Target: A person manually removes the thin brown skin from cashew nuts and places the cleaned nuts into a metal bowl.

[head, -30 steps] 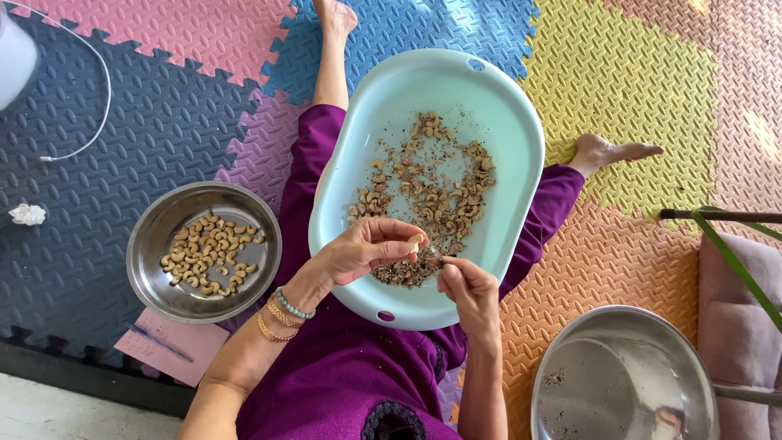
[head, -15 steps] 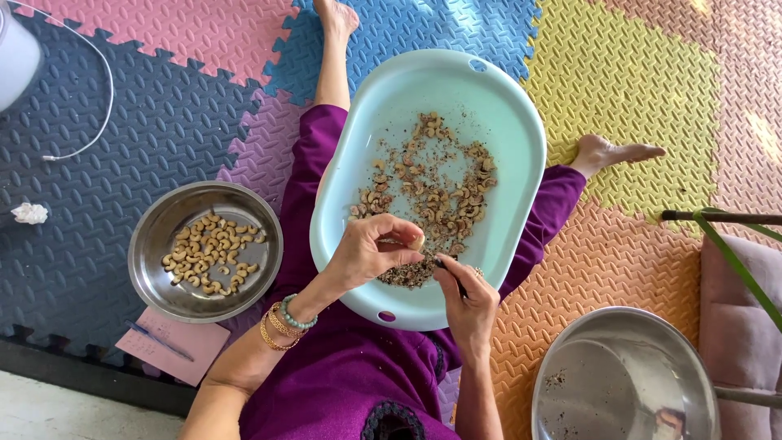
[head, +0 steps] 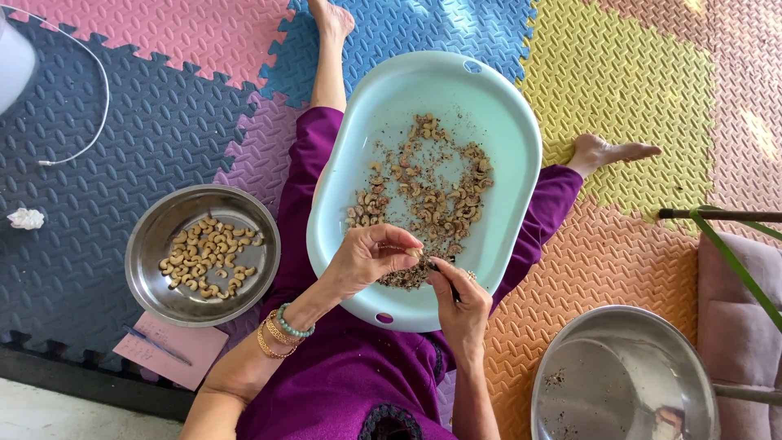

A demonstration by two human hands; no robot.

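A pale blue oval tray (head: 497, 114) rests on my lap, strewn with unpeeled cashews and skin flakes (head: 432, 195). My left hand (head: 366, 259) pinches one cashew (head: 416, 253) over the tray's near end. Against that nut my right hand (head: 460, 300) holds a small dark tool (head: 450, 285). The fingertips of both hands meet above a pile of brown skins. To my left, a steel bowl (head: 155, 281) holds several peeled pale cashews (head: 208, 254).
A second steel bowl (head: 623, 375) with a few crumbs sits at lower right. Coloured foam mats cover the floor. A pink paper with a pen (head: 159, 349) lies under the left bowl. A white cable (head: 81, 151), crumpled tissue (head: 26, 217) and green stick (head: 733, 261) are nearby.
My right hand has moved up and closer to the left one, so the tool now meets the cashew. The left hand has curled further around the nut.
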